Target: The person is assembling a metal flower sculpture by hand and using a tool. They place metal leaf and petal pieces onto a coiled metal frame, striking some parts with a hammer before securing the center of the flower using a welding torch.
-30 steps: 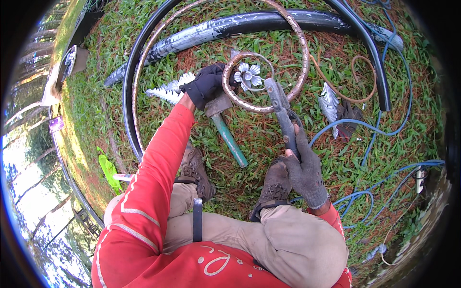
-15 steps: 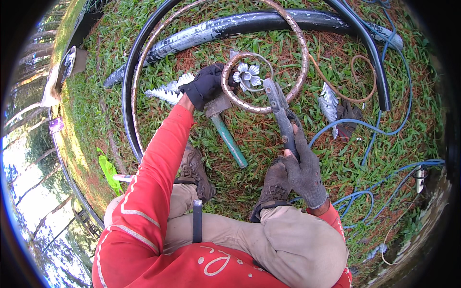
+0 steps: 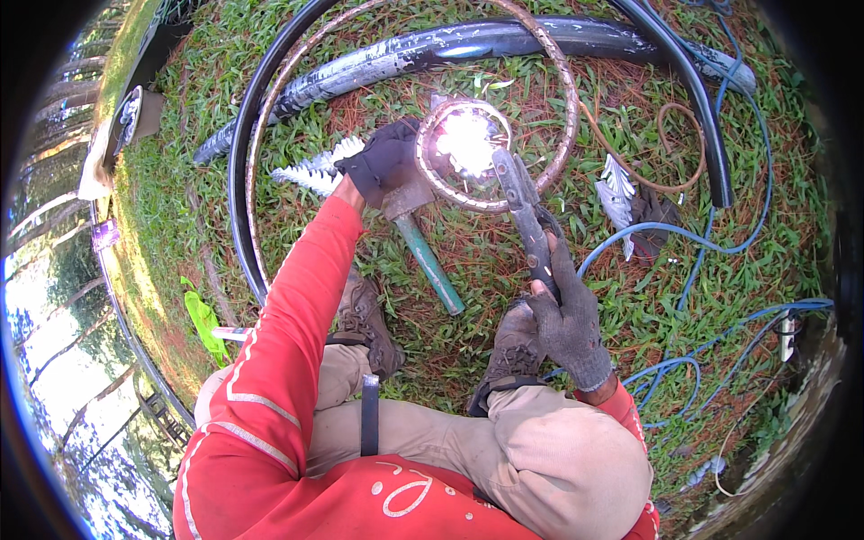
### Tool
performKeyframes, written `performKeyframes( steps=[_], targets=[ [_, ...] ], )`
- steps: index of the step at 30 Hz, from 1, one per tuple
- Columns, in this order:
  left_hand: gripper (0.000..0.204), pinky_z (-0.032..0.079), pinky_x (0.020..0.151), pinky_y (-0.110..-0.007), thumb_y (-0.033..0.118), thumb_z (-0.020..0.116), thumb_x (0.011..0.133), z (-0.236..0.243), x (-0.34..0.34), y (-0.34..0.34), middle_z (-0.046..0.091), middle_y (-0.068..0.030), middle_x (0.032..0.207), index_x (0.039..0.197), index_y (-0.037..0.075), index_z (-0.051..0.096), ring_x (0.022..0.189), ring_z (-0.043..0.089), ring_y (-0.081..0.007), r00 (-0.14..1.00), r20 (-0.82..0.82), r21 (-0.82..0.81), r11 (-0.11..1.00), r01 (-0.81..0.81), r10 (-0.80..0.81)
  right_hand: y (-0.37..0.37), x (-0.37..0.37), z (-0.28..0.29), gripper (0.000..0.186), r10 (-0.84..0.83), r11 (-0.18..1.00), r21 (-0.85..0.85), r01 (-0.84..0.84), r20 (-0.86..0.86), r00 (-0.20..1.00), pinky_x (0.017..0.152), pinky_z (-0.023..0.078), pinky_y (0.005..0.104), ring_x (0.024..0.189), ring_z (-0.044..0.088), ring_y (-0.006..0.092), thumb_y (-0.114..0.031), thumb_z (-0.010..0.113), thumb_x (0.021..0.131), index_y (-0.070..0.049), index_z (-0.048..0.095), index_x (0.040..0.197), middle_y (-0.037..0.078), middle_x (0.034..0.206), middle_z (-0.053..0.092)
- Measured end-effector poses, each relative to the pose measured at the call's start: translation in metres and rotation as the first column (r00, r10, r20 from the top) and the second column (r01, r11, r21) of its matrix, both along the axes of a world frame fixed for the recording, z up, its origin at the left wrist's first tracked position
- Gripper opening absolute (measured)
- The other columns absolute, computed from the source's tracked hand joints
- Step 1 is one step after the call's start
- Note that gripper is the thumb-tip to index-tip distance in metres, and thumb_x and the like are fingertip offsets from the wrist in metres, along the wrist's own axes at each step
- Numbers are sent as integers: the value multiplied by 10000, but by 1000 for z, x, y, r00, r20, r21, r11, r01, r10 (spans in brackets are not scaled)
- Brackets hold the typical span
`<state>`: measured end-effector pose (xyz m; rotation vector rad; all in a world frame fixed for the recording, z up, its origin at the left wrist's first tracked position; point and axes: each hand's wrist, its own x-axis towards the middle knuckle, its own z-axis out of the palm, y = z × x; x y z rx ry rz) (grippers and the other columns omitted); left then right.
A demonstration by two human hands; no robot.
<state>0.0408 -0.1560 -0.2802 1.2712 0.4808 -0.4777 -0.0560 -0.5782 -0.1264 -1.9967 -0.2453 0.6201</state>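
My left hand (image 3: 380, 162), in a black glove, is closed on the left side of a small coiled metal ring (image 3: 475, 203), just above a hammer head. My right hand (image 3: 571, 319), in a grey glove, grips a welding electrode holder (image 3: 523, 205) angled up to the ring. A bright welding arc (image 3: 465, 141) glares inside the ring, hiding the metal flower there. The hammer's green handle (image 3: 428, 261) lies below. A silver leaf piece (image 3: 301, 175) lies left of my left hand; another leaf (image 3: 615, 205) lies to the right.
A black pipe (image 3: 450, 40) and black hoop (image 3: 241, 189) lie around the work on grass. Blue cables (image 3: 702, 247) snake along the right, beside a thin tan scroll (image 3: 670, 187). My boots (image 3: 508, 346) are below. A green cloth (image 3: 202, 319) lies at left.
A bright arc has appeared inside the ring where the silver flower was visible before. My hands, the holder and the ring have hardly moved.
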Motion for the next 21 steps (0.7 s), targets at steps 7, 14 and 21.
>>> performKeyframes(
  steps=[7, 14, 21],
  targets=[
    [393, 711, 972, -412, -46, 759, 1004, 28, 0, -12, 779, -113, 1157, 1393, -14, 715, 1010, 799, -234, 1000, -10, -27, 999, 26, -26, 3, 2, 1, 740, 13, 1000, 20, -13, 32, 999, 1115, 565, 416, 1304, 753, 306, -111, 639, 1099, 21, 380, 1780, 260, 1559, 694],
    [316, 690, 961, -451, -5, 865, 955, 42, 0, -19, 802, -146, 1137, 1244, -30, 740, 1017, 804, -274, 990, -76, -207, 969, -134, 121, 4, 4, -1, 733, 33, 999, 5, -33, 68, 997, 1112, 572, 423, 1314, 757, 313, -111, 630, 1107, 30, 373, 1779, 279, 1558, 692],
    [315, 683, 924, -408, 4, 801, 1008, 48, -1, -19, 793, -112, 1131, 1315, -7, 730, 984, 788, -219, 997, -61, -96, 994, -54, 49, 5, 5, 0, 739, 40, 999, -30, -40, 10, 999, 1055, 597, 424, 1219, 790, 308, -109, 640, 1104, 17, 375, 1782, 290, 1537, 702]
  ],
)
